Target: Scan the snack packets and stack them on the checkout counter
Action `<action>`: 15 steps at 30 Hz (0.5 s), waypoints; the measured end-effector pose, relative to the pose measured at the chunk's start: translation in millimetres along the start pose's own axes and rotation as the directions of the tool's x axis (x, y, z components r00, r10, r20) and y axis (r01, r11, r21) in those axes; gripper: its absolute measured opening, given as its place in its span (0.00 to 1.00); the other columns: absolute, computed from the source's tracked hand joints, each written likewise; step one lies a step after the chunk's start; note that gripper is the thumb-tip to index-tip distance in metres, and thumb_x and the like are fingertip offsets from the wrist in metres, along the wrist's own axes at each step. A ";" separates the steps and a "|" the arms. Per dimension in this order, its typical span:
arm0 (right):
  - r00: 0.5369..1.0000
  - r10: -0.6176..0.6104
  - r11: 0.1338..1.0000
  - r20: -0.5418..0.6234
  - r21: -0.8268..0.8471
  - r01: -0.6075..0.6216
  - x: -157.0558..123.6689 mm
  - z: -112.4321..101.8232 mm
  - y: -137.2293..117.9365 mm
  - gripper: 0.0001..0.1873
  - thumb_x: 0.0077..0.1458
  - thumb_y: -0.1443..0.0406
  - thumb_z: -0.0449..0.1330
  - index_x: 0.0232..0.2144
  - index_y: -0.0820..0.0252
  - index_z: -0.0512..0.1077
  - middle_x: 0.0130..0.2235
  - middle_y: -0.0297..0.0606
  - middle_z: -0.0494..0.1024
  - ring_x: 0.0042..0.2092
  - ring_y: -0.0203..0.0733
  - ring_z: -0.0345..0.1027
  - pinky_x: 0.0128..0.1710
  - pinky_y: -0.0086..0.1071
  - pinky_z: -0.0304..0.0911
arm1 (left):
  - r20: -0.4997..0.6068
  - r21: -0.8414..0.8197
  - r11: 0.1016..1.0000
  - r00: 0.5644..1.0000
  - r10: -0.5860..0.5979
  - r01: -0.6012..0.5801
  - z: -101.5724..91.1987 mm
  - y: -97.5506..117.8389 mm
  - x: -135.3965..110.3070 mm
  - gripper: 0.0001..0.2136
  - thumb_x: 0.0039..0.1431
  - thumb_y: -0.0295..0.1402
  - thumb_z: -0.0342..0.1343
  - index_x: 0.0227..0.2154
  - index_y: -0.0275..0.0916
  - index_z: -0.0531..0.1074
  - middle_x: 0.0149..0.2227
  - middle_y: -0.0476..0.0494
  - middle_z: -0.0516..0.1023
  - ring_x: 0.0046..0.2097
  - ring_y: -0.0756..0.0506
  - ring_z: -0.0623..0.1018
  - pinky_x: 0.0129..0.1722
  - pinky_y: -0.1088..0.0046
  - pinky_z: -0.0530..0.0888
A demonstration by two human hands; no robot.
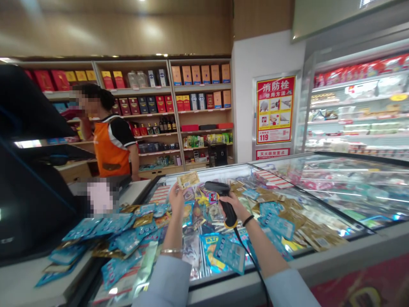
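Observation:
My left hand (176,198) is closed on the edge of a small gold packet (188,180), which is held up with its printed back and barcode towards me. Wrapped in my right hand (234,204) is the handle of a black and yellow barcode scanner (227,209). Its head points left, a short way to the right of the packet, and its cable runs down past my right forearm. Below both hands, blue packets (228,255) lie on the glass top of a chest freezer (194,275). More gold packets (302,215) are spread to the right of the scanner.
On the left, a pile of blue and gold packets (118,232) covers the counter edge beside a dark checkout screen (28,170). A person in an orange apron (110,149) stands behind the counter. Shelves of boxed goods (201,91) line the back; a lit refrigerated display (358,106) is at right.

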State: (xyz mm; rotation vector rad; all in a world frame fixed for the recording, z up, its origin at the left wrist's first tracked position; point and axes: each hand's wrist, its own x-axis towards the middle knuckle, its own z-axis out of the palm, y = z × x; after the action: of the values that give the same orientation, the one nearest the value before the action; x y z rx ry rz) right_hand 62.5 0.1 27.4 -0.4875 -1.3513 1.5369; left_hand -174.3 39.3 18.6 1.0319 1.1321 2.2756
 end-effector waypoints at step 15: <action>0.998 0.043 0.997 0.038 -0.059 -0.040 -7.2 5.3 2.8 0.12 0.46 0.59 0.66 0.26 0.60 0.69 0.18 0.32 0.72 0.14 0.35 0.62 0.12 0.26 0.57 | -0.076 -0.009 0.999 0.996 -0.045 0.045 -6.1 2.9 3.7 0.16 0.56 0.30 0.54 0.48 0.38 0.72 0.43 0.40 0.75 0.44 0.46 0.77 0.46 0.65 0.77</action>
State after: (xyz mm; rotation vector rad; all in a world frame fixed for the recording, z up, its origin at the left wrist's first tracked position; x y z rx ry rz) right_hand 60.2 -8.5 24.2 -0.5269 -1.4273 1.5513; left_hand -181.4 36.8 20.1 0.9150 1.1637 2.2992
